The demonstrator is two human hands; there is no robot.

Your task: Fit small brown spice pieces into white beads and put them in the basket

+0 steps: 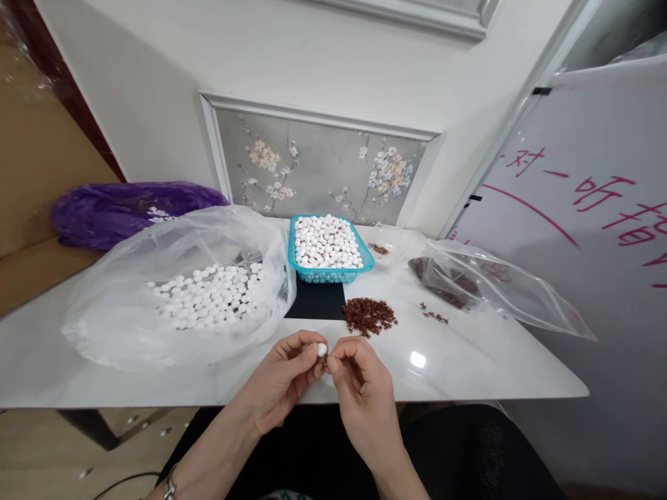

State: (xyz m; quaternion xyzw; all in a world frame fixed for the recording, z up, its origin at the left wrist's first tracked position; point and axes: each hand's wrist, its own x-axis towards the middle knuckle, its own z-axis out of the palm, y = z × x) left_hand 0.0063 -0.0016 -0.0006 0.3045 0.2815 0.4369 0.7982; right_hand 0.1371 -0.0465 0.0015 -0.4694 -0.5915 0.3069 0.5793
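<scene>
At the table's front edge, my left hand (292, 371) is closed, pinching a small white ball (322, 349) between thumb and fingertips. My right hand (362, 382) is closed against it from the right, thumb and forefinger pinched on a small brown piece (326, 362) next to the ball. The fingers partly hide that piece. Just beyond my hands lies a pile of reddish-brown small pieces (369, 316). Behind it stands a blue plastic basket (332, 276), heaped with white balls that show brown bits among them.
To the left, a large clear plastic bag (119, 305) lies open with many white balls (208, 295). A purple bag (104, 212) is behind it. On the right are a zip bag (500, 278) of brown material and a few loose pieces (435, 316). A whiteboard (588, 208) stands at right.
</scene>
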